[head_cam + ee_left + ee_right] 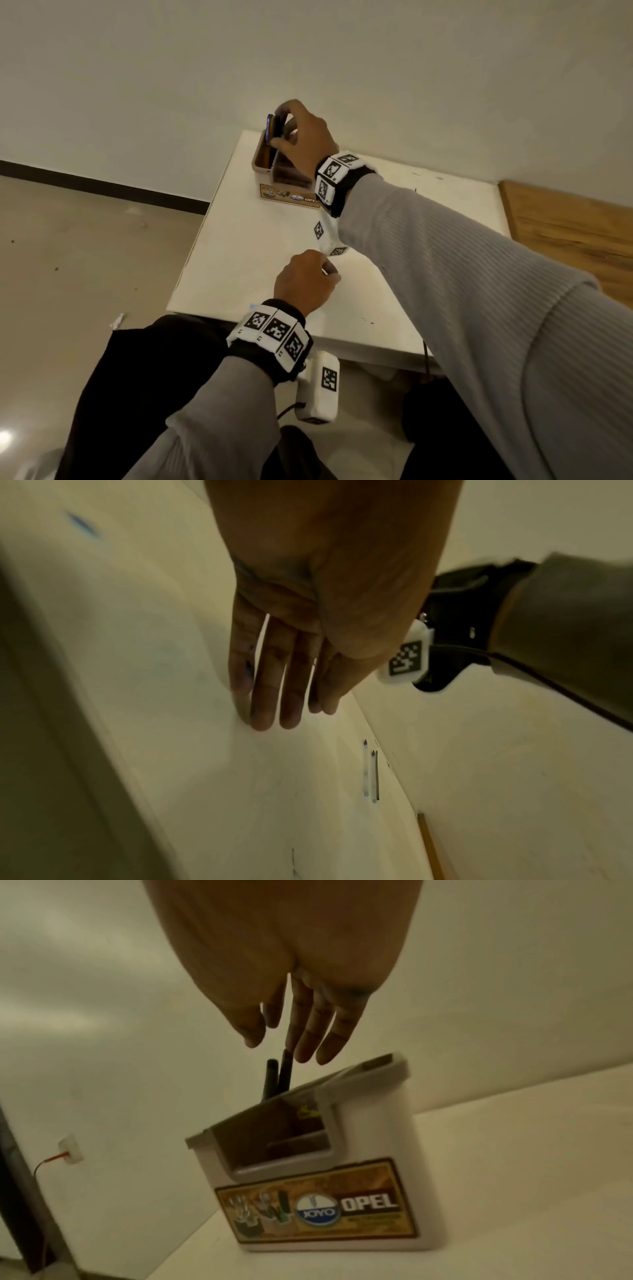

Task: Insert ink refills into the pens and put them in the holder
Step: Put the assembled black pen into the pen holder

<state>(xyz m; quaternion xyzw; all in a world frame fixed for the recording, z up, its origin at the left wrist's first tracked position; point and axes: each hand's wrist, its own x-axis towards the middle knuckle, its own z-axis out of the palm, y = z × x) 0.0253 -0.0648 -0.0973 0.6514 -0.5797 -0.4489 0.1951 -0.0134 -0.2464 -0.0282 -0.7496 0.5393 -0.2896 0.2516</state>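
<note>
A beige pen holder (291,200) (377,1137) with an "OPEL" label stands at the far left corner of the white table (257,260). Two dark pens (270,133) (274,1077) stand upright in its back compartment. My right hand (277,126) (274,1045) hangs over them, fingers nearly straight, fingertips touching the top of one pen. My left hand (329,270) (274,718) rests near the table's front, holding nothing, its relaxed fingers touching the surface. Thin ink refills (371,772) lie on the table beyond it; in the head view my right arm hides them.
A wall runs right behind the holder and the table. A wooden surface (565,222) adjoins the table on the right. Bare floor (85,257) lies to the left. A wall socket with a red wire (70,1148) shows low on the left.
</note>
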